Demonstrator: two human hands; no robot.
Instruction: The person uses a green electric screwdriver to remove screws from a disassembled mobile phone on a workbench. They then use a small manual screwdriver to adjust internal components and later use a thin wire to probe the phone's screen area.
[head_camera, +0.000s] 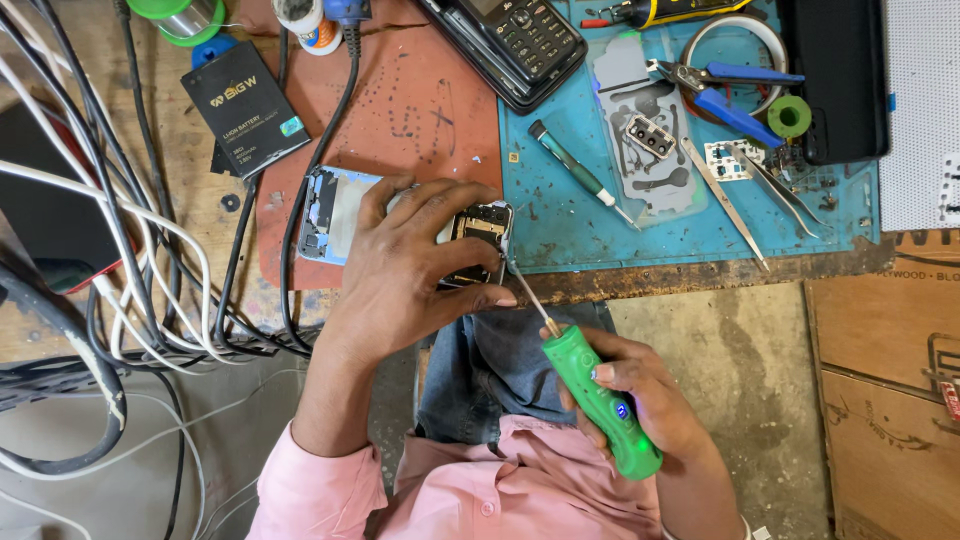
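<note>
Phone (340, 215), opened up with its back off, is lying at the front edge of the surface (700, 275), half on the red mat (420, 110). The left hand (410, 265) is lying over the phone, and its fingers (440, 200) are curling around the phone's top end and pressing it down, with the thumb squeezing from the near side. The right hand (640, 395) is sitting just below the phone, near the person's lap. Its fingers are wrapping tight around a green screwdriver (600, 400). The thin metal tip of the screwdriver is pointing up and is touching the phone's right corner.

Going out from the phone, a blue mat (560, 215) is lying to the right of it. On that mat a small thin screwdriver (575, 170) is lying near the phone, and a grey phone frame (640, 130) is lying a bit further right. Past the frame, tweezers (725, 200) and blue-handled pliers (725, 90) are lying well apart from the phone. Above the phone, an old black button phone (510, 40) is lying between the two mats. Up and to the left of the phone, a black battery (245, 105) is resting. Many black and white cables (150, 260) are piling up to the left of the phone.
</note>
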